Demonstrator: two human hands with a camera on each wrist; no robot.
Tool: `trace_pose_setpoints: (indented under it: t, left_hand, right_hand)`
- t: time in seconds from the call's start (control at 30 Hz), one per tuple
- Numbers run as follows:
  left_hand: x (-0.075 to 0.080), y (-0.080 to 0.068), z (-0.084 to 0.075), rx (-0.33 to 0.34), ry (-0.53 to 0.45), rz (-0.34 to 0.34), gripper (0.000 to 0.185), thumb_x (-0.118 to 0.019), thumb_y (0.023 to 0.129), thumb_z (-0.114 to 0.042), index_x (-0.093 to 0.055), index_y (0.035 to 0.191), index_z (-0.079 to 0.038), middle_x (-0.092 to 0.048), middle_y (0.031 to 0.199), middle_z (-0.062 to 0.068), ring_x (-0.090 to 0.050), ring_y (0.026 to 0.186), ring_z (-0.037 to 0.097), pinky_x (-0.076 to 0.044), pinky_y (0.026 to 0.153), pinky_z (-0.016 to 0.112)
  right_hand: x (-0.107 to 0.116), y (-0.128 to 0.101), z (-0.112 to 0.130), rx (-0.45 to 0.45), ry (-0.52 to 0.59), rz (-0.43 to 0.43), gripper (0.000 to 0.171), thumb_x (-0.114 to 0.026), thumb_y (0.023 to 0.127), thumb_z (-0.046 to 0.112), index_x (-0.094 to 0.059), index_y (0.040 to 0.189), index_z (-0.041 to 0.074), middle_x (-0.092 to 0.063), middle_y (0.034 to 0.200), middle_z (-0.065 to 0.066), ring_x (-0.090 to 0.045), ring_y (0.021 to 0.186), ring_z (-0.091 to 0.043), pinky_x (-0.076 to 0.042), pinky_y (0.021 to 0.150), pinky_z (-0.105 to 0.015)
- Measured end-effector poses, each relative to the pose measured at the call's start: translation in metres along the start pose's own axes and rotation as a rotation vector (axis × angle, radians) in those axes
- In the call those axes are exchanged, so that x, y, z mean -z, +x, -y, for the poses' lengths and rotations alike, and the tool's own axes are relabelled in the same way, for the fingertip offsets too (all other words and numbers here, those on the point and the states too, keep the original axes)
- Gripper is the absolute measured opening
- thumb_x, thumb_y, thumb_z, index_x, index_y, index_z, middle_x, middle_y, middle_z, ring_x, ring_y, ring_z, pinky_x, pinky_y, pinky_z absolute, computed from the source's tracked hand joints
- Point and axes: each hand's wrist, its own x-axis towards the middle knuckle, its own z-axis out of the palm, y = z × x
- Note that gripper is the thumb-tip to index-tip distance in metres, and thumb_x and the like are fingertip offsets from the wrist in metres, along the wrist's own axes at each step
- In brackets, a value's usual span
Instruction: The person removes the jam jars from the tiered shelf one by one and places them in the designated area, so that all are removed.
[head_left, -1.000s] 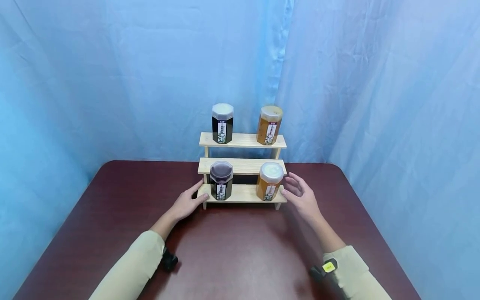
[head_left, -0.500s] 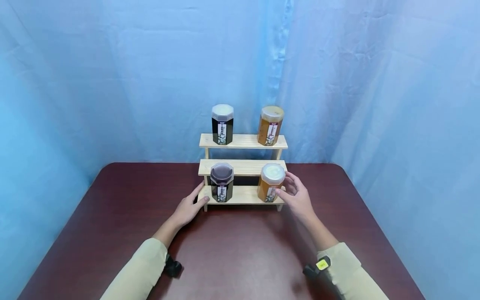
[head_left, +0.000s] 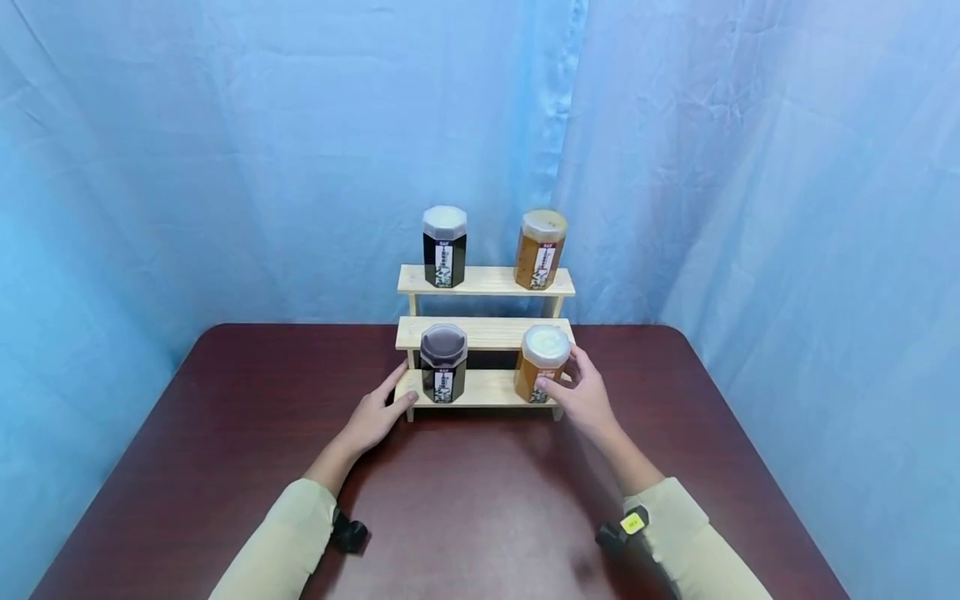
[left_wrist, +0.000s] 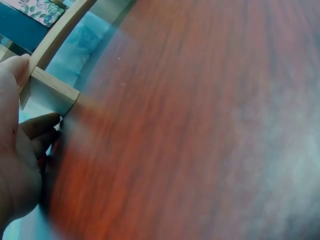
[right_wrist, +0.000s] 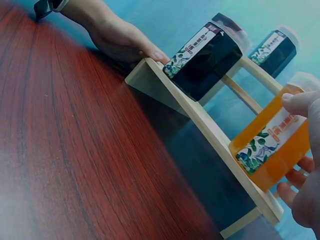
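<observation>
A three-step wooden rack (head_left: 487, 388) stands at the back middle of the dark red table (head_left: 480, 500). On its lowest step sit a dark jar (head_left: 442, 363) and an amber jar with a white lid (head_left: 542, 360). My right hand (head_left: 573, 387) grips this amber jar (right_wrist: 272, 145), thumb on its front and fingers round its right side. My left hand (head_left: 372, 415) rests with straight fingers against the rack's left end (left_wrist: 52, 90), thumb on the lowest board. The top step carries another dark jar (head_left: 444, 247) and another amber jar (head_left: 540, 248). The middle step is bare.
Blue cloth (head_left: 225, 167) hangs close behind the rack and along both sides of the table. The table's rounded back corners lie left and right of the rack. Both sleeves are beige, with a dark wrist device (head_left: 621, 528) on each arm.
My right hand has moved left from beside the rack onto the lower amber jar and closed round it. The left hand has stayed at the rack's left end.
</observation>
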Motion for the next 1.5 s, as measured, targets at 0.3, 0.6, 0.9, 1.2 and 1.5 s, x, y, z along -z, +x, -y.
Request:
trace_pose_setpoints:
  t: [0.3, 0.6, 0.9, 1.2, 1.5]
  left_hand:
    - [0.0, 0.002, -0.004, -0.016, 0.016, 0.004, 0.075, -0.054, 0.098, -0.061, -0.025, 0.162, -0.033, -0.035, 0.16, 0.01, -0.033, 0.145, 0.038, -0.029, 0.112, 0.061]
    - [-0.003, 0.002, -0.003, -0.009, 0.009, 0.003, 0.073, -0.054, 0.098, -0.061, -0.027, 0.161, -0.036, -0.037, 0.159, 0.013, -0.036, 0.143, 0.039, -0.031, 0.111, 0.061]
    - [-0.003, 0.001, -0.002, 0.006, -0.005, -0.002, 0.074, -0.055, 0.097, -0.062, -0.027, 0.161, -0.036, -0.037, 0.159, 0.013, -0.035, 0.144, 0.037, -0.03, 0.112, 0.06]
    - [-0.003, 0.001, -0.002, 0.006, 0.003, -0.001, 0.071, -0.055, 0.099, -0.058, -0.028, 0.161, -0.035, -0.037, 0.159, 0.013, -0.035, 0.144, 0.037, -0.03, 0.112, 0.059]
    - [0.0, 0.001, -0.001, 0.019, 0.001, -0.003, 0.074, -0.055, 0.097, -0.062, -0.027, 0.161, -0.036, -0.036, 0.159, 0.013, -0.034, 0.144, 0.038, -0.029, 0.113, 0.06]
  right_hand:
    - [-0.009, 0.002, -0.007, -0.029, -0.149, -0.072, 0.083, -0.084, 0.082, 0.009, -0.037, 0.15, 0.005, -0.052, 0.137, -0.017, -0.051, 0.124, -0.033, -0.044, 0.102, -0.051]
    - [-0.016, 0.001, -0.011, -0.014, -0.243, -0.149, 0.08, -0.089, 0.078, 0.014, -0.043, 0.143, 0.006, -0.055, 0.134, -0.012, -0.054, 0.124, -0.031, -0.046, 0.101, -0.05]
    - [-0.013, 0.0, -0.004, -0.019, -0.265, -0.151, 0.076, -0.091, 0.075, 0.018, -0.049, 0.138, 0.008, -0.06, 0.129, -0.011, -0.059, 0.118, -0.03, -0.05, 0.097, -0.048]
    - [0.0, -0.002, -0.006, -0.04, -0.297, -0.171, 0.081, -0.092, 0.075, 0.02, -0.049, 0.143, 0.01, -0.062, 0.126, -0.008, -0.061, 0.111, -0.026, -0.05, 0.09, -0.043]
    - [0.022, -0.002, 0.004, -0.046, -0.312, -0.17, 0.084, -0.091, 0.075, 0.021, -0.047, 0.146, 0.011, -0.061, 0.129, -0.008, -0.061, 0.112, -0.024, -0.05, 0.082, -0.025]
